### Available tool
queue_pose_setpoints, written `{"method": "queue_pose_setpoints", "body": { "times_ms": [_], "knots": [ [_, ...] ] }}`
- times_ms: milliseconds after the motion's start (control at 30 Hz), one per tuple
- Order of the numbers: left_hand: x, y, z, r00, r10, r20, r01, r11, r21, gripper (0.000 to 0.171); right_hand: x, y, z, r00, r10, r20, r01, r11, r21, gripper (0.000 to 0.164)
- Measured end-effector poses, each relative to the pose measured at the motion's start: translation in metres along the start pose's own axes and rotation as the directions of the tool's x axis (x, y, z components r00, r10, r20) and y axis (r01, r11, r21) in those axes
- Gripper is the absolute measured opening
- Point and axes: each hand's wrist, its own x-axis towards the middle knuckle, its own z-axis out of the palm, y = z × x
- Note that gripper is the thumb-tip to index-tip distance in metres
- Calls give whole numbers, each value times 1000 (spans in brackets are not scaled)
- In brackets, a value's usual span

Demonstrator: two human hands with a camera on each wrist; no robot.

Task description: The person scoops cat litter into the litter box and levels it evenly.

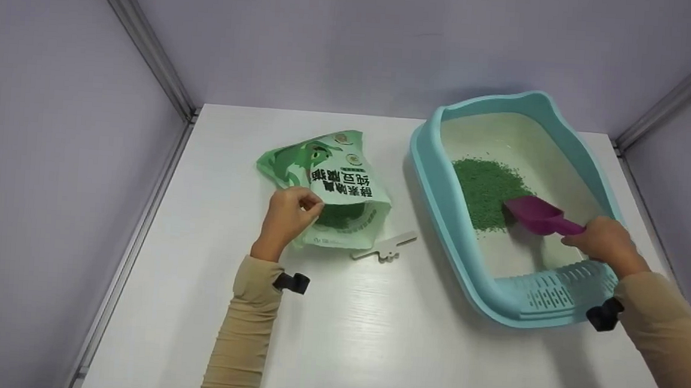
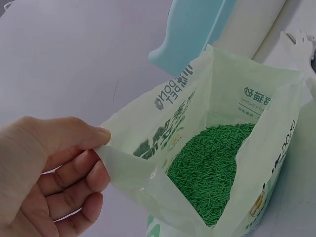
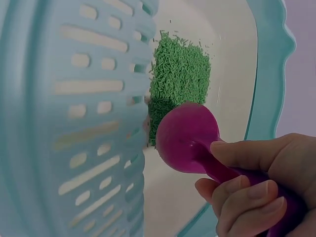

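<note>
My left hand (image 1: pixel 287 215) pinches the rim of an open green cat litter bag (image 1: pixel 346 176) between thumb and fingers. Inside that bag, green litter pellets (image 2: pixel 210 168) show in the left wrist view. On the right, my right hand (image 1: pixel 609 243) grips the handle of a magenta scoop (image 1: pixel 534 214). The scoop's bowl is over the edge of a pile of green pellets (image 1: pixel 490 188) in a blue litter box (image 1: pixel 447 224) with a pale floor. In the right wrist view the scoop (image 3: pixel 190 138) hides part of the pile, and its contents are out of sight.
A pale, notched flat piece (image 1: pixel 385 248) lies on the white table (image 1: pixel 337 337) between bag and box. The box's slotted front step (image 1: pixel 555 294) is below my right hand. Grey walls (image 1: pixel 330 55) enclose the table at the back and both sides.
</note>
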Motion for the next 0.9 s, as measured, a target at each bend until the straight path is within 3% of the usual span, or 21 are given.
{"method": "queue_pose_setpoints", "body": {
  "times_ms": [233,467,900],
  "knots": [
    [-1,0,0,1000,2,-10,-3,1000,-10,8,-5,-8,-1,999,-28,29,29,999,-34,43],
    [-1,1,-1,1000,-4,0,4,1000,1,8,-9,-2,-1,999,-4,36,4,1000,-2,46],
    [1,2,-2,1000,0,3,0,1000,7,8,-12,4,7,997,-47,53,46,999,12,46]
  ]
}}
